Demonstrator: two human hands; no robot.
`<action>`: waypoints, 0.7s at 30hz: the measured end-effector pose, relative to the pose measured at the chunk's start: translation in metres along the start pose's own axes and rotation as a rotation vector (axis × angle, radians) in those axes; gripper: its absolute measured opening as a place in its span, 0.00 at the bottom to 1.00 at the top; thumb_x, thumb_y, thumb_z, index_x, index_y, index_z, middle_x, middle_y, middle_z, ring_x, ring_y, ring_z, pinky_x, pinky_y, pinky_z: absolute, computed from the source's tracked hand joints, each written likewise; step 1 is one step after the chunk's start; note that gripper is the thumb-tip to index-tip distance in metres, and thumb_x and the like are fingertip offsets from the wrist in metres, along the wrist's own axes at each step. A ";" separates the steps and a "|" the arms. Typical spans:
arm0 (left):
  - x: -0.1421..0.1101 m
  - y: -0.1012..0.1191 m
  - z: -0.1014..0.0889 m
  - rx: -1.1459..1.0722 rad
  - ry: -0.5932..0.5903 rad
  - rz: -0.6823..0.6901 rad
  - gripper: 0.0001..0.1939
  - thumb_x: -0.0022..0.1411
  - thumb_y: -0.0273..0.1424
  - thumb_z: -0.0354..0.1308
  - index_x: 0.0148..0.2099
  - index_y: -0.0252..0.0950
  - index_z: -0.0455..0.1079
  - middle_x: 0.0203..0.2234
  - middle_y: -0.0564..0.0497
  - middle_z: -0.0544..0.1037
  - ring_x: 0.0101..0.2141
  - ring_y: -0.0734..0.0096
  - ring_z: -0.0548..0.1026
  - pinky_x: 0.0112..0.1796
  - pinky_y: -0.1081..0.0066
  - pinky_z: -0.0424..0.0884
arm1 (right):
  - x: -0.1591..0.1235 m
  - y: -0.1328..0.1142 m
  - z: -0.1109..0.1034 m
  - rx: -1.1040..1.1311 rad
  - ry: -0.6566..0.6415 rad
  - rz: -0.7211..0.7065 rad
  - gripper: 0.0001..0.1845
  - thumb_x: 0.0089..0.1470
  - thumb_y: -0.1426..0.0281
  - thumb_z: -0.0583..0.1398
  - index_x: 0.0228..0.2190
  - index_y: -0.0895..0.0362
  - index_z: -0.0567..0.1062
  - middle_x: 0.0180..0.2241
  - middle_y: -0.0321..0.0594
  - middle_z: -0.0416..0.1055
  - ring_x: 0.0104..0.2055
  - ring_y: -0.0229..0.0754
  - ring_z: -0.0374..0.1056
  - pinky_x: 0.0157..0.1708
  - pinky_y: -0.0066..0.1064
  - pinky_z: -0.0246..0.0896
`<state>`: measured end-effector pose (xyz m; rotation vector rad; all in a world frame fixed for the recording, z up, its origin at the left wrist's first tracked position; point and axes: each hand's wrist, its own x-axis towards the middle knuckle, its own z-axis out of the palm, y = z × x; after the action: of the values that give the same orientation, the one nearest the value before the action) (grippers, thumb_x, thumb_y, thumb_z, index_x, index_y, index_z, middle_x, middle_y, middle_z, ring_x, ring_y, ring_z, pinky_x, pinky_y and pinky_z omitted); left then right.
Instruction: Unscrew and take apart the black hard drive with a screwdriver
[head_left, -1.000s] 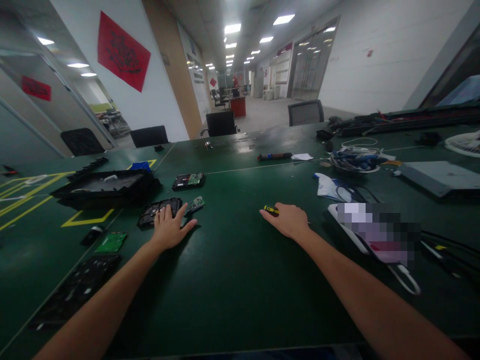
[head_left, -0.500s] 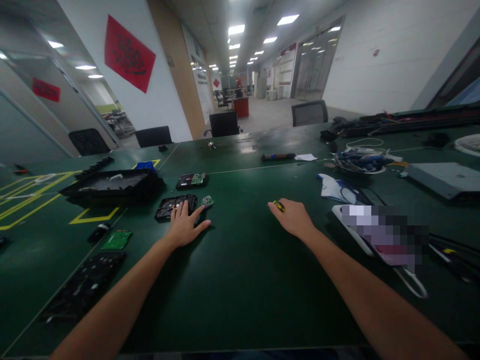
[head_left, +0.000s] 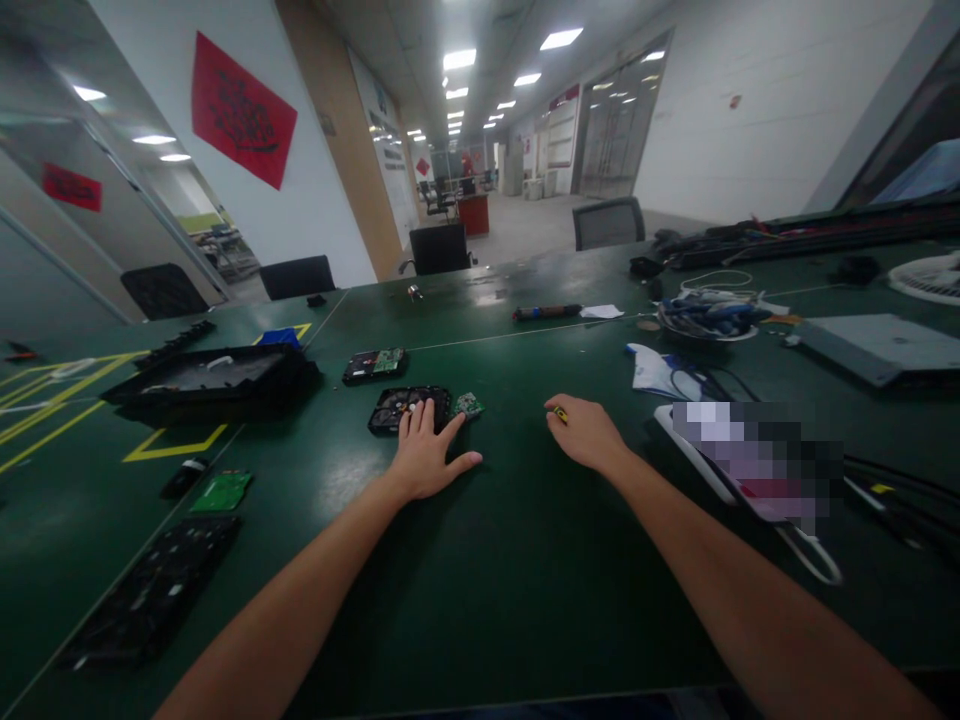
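My left hand [head_left: 426, 452] lies with fingers spread on a flat black housing [head_left: 390, 405] that shows round shapes like small fans. At its index fingertip sits a small green circuit board [head_left: 469, 404], right beside the housing. My right hand [head_left: 590, 432] rests on the table to the right, fingers curled round a small yellow-and-black tool [head_left: 560, 413]. Most of that tool is hidden in the fist, so its kind is unclear. Behind the left hand lies another black unit [head_left: 375, 365] with a green board in it.
Left on the green table [head_left: 480, 600] are a black tray [head_left: 217, 375], a green board [head_left: 223, 491] and a black panel [head_left: 154, 590]. To the right are a phone-like item [head_left: 750, 465], partly blurred out, a bundle of cables [head_left: 709, 315] and a grey metal box [head_left: 885, 345]. A dark pen-shaped tool [head_left: 547, 312] lies farther back.
My left hand has slid right, and the black housing and small circuit board have moved right with it, closer to my right hand. The right hand keeps its grip, and the view has shifted slightly.
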<state>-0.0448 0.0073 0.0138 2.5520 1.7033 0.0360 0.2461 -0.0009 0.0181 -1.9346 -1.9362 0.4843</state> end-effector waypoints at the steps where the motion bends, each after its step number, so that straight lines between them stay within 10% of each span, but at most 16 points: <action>1: 0.002 0.004 0.001 -0.005 -0.002 0.014 0.48 0.65 0.67 0.43 0.77 0.47 0.54 0.78 0.38 0.42 0.74 0.28 0.37 0.69 0.39 0.39 | 0.000 0.000 0.000 -0.007 -0.008 -0.005 0.18 0.69 0.68 0.55 0.55 0.57 0.77 0.54 0.47 0.79 0.54 0.48 0.75 0.53 0.37 0.67; 21: -0.003 0.109 0.009 -0.130 0.004 0.219 0.53 0.63 0.69 0.42 0.78 0.42 0.50 0.77 0.36 0.44 0.75 0.30 0.36 0.69 0.33 0.37 | -0.008 -0.015 0.007 -0.199 -0.021 0.038 0.19 0.70 0.62 0.53 0.49 0.59 0.78 0.56 0.55 0.69 0.50 0.51 0.75 0.47 0.37 0.67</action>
<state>0.0547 -0.0377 0.0130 2.6277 1.3658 0.1593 0.2295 -0.0093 0.0188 -2.0982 -2.0319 0.3341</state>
